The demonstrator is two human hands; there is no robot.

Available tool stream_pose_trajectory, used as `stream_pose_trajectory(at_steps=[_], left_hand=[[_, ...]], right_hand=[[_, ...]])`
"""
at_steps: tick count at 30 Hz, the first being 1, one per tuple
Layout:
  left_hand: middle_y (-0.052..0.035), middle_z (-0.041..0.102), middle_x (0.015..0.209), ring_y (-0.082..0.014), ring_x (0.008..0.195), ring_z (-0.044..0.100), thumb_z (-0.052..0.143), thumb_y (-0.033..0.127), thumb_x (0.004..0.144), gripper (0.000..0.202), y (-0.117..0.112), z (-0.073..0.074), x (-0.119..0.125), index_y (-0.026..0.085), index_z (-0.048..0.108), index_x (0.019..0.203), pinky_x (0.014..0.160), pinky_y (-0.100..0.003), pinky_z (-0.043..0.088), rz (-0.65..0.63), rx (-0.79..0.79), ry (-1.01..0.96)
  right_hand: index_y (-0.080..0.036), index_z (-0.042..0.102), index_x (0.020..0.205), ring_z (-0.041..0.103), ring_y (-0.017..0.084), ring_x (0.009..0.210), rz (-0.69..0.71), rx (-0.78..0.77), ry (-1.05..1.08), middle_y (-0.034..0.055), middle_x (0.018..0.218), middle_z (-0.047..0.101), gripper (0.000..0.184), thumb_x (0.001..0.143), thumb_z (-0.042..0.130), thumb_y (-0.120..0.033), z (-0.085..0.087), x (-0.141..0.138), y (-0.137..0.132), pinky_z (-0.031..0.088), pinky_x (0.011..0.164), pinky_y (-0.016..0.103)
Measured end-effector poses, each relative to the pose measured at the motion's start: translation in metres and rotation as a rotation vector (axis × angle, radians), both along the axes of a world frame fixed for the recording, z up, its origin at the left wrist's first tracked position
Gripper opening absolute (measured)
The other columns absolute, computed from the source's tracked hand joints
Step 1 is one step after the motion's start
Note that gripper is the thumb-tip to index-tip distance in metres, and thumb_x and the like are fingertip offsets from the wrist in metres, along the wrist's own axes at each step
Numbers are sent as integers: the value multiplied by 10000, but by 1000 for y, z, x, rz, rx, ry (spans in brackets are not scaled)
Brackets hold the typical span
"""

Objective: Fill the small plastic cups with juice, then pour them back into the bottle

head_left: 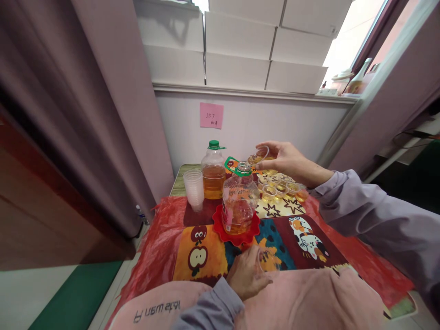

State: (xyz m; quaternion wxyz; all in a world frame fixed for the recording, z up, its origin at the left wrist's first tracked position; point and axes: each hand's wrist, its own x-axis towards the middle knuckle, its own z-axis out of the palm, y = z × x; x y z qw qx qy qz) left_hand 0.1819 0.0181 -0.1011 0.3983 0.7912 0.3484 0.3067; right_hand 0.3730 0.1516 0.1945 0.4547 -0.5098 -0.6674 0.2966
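Note:
My right hand (pixel 283 160) grips a clear plastic cup (pixel 258 155), tilted toward the mouth of a big clear jug (pixel 240 197). Amber liquid lies in the jug's bottom, and a green handle ring circles its neck. Beneath the jug is a red scalloped dish (pixel 237 239). Near the table's front edge, my left hand (pixel 248 274) is closed around another clear cup (pixel 268 262), which looks empty. Several small cups of yellow liquid (pixel 270 191) stand right of the jug, below my right hand.
Behind the jug stands a second jug (pixel 213 176), green-capped and partly filled with amber liquid. A stack of clear cups (pixel 194 189) is at its left. A patterned mat (pixel 206 224) and red plastic sheet (pixel 156 236) cover the table. A white wall (pixel 275 123) rises behind.

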Motion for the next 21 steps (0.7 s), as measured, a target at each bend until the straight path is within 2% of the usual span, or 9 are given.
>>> stream_pose_trajectory(at_steps=[3,8,17,21], left_hand=[[-79,748,1182,-326,1113,745,968,259,685,715,0,3,0,255,605,1301,970,-475,605,-8,-41,19],[-91,755,1218,-335,1148,741,958,240,693,704,-1,10,0,258,606,1303,992,-482,597,-11,-80,44],[-84,764,1229,-330,1143,745,948,243,695,686,-1,8,1,264,610,1292,993,-477,602,-6,-73,48],[-94,765,1220,-334,1120,747,950,252,694,665,-1,5,1,263,606,1263,971,-479,608,-2,-48,46]], right_hand=[[-169,804,1227,797,316,1044,-20,-16,-93,120,1117,827,632,622,984,-201,8,-5,-7,672,998,505],[-149,772,1312,794,326,1070,-70,-13,-224,136,1163,828,688,655,964,-220,15,-9,-10,641,1055,529],[-136,759,1354,790,303,986,-94,15,-363,132,1130,825,693,696,944,-246,20,-14,-12,685,880,456],[-142,765,1352,786,305,1015,-119,35,-454,131,1139,823,662,718,928,-237,26,-18,-16,675,914,462]])
